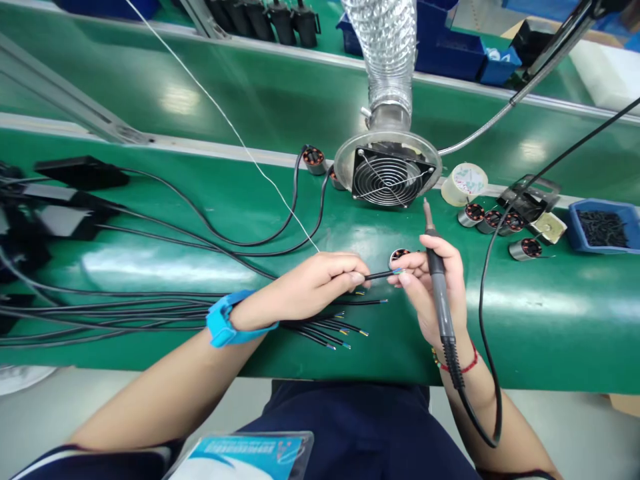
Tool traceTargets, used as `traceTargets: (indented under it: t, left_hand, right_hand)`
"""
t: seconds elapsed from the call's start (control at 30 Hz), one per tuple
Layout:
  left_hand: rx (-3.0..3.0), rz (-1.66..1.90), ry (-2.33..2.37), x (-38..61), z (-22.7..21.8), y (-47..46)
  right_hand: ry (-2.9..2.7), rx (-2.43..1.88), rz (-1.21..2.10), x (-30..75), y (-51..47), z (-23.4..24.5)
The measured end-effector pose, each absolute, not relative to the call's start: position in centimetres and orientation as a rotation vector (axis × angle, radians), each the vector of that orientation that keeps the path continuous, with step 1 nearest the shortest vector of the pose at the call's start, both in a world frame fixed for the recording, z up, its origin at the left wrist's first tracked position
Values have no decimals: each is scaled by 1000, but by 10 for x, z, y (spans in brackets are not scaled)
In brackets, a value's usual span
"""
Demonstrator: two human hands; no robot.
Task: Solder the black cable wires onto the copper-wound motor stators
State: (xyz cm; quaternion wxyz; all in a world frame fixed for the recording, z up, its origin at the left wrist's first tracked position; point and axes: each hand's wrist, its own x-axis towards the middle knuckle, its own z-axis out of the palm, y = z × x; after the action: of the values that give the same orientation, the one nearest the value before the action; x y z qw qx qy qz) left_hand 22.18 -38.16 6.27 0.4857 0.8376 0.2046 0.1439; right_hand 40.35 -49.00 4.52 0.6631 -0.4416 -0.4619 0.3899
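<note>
The left hand [313, 290] pinches a black cable [381, 275] above the middle of the green table [565, 333]; the right hand [447, 287] holds a soldering iron [439, 293], fingertips at the cable's coloured wires [398, 271]. The near badge's [250, 457] small print is unreadable, as is the far-right tub's [464, 185] label.

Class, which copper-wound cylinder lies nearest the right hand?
The cylinder partly hidden by the right hand; the others sit left of the fan or farther right.

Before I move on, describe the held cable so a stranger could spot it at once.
At the green bench, find the blue wristband, then the left hand beyond it. The black cable pokes out from there to the right hand. Neighbouring cable ends lie loose; only this one is held.
</note>
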Motion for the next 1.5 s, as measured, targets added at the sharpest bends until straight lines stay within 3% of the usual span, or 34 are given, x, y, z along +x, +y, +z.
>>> traceTargets:
  t: [0.43, 0.57, 0.77, 1.17, 1.33, 1.5]
  left_hand:
    - [1812, 38, 526, 224, 61, -373]
    - [1857, 146, 559, 228, 61, -376]
    - [1902, 392, 548, 239, 60, -388]
    - [1977, 252, 567, 253, 67, -394]
    - [1693, 101, 543, 252, 71, -393]
    - [1528, 177, 600, 258, 71, -394]
  right_hand:
    - [-1204, -1059, 816, 411, -493, 41]
    - [-1286, -1134, 689, 414, -491, 37]
    - [-1102, -1122, 857, 406, -486, 32]
    - [-1159, -1124, 792, 404, -486, 32]
    - [-1261, -1123, 645, 406, -490, 35]
    - [-1198, -1231, 687, 400, -494, 32]
